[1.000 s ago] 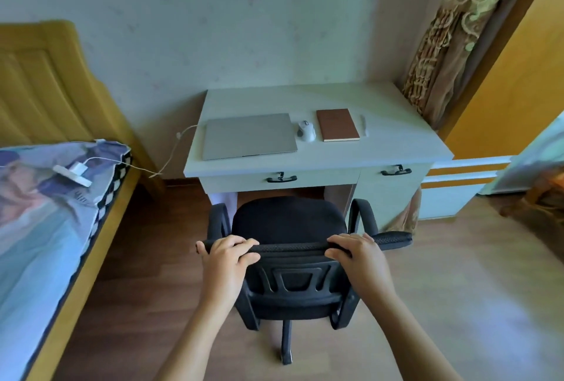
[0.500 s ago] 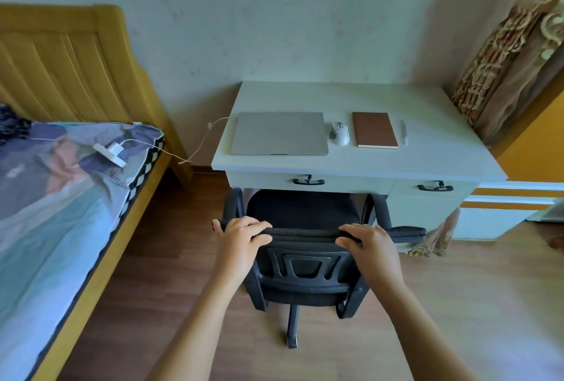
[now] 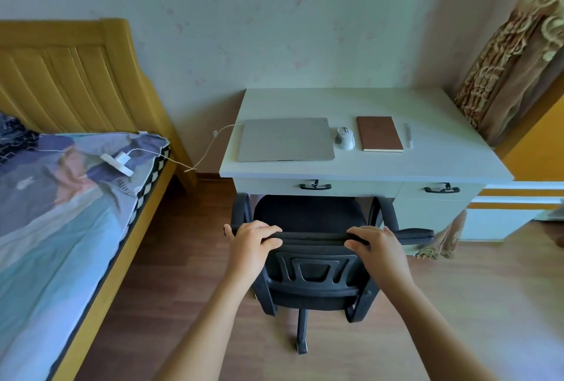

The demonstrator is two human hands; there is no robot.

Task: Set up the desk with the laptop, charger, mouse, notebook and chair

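Observation:
A black office chair (image 3: 311, 270) stands in front of the white desk (image 3: 433, 163), its seat partly under the desk's front edge. My left hand (image 3: 251, 241) and my right hand (image 3: 377, 244) both grip the top of the chair's backrest. On the desk lie a closed silver laptop (image 3: 285, 139), a white mouse (image 3: 345, 138), a brown notebook (image 3: 379, 133) and a pen (image 3: 409, 134). A white charger brick (image 3: 117, 163) lies on the bed, and its cable (image 3: 207, 151) runs across to the laptop's left side.
A bed (image 3: 45, 228) with a yellow wooden frame and headboard fills the left. A patterned curtain (image 3: 512, 53) hangs at the right beside the desk. Wooden floor shows on both sides of the chair. The desk has two drawers with black handles.
The chair has rolled forward, with its seat further under the desk. My view has shifted left, so more of the bed and headboard shows. Both hands keep their hold on the backrest.

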